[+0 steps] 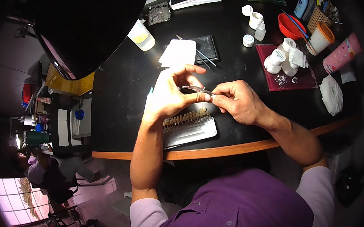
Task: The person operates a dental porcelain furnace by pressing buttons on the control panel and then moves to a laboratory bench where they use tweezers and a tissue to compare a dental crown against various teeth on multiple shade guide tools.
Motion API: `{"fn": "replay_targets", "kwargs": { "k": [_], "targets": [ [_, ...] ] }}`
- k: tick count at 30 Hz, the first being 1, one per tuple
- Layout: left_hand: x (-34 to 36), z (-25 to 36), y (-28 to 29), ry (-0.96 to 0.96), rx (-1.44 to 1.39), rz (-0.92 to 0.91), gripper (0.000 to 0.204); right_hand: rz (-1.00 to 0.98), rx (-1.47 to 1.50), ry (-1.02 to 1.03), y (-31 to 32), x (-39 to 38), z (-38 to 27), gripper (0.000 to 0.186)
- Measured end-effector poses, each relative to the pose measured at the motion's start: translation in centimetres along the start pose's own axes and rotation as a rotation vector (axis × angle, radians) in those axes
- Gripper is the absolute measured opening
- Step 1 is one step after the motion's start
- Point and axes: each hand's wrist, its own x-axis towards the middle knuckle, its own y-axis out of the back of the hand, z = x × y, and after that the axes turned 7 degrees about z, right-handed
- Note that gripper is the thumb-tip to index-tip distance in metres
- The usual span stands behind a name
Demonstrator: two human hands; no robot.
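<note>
Over the middle of the table my left hand (167, 94) holds a small, dark metal instrument (193, 88) against its thumb. Its index finger is raised and curved above the instrument. My right hand (238, 102) is closed in a pinch at the instrument's right end, its fingertips meeting my left thumb tip. Whatever sits in that pinch is too small to make out. Just below the hands lies a tooth shade guide, its row of tooth-coloured tabs (187, 118) set along a white holder (192, 132). Part of it is hidden by my left forearm.
Beyond my hands, a white paper (179, 52) and thin tools (205, 58) lie on a dark tray (207, 46). To the right, a dark red board (283, 81) carries white jars (277, 57). A black lamp shade (83, 27) hangs at upper left. Another person (44, 173) sits far left.
</note>
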Motion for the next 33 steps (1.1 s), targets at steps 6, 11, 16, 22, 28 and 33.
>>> {"fn": "replay_targets", "kwargs": {
  "k": [6,11,16,22,28,33],
  "targets": [
    [-1.4,1.5,2.9,-0.346,-0.100,0.377,0.041,0.202,-0.097,0.122,-0.4,0.0,0.4,0.019],
    [-6.7,-0.5,3.1,-0.508,0.123,0.864,0.015,0.256,-0.161,0.230,0.1,-0.1,0.4,0.020],
    [-13.6,-5.6,-0.7,-0.446,0.596,0.974,0.016,0.237,-0.168,0.200,0.3,0.1,0.2,0.021],
    [-15.3,-7.2,-2.9,-0.390,0.694,1.042,0.041,0.079,-0.254,0.251,-0.3,-0.4,0.6,0.027],
    [-15.5,-6.4,-2.4,-0.298,0.762,0.872,0.044,0.007,-0.443,0.407,-1.6,-1.3,1.2,0.041],
    [-15.9,-5.9,-2.7,-0.264,0.869,0.784,0.046,-0.029,-0.400,0.422,-1.8,-1.4,1.1,0.047]
  ]
}}
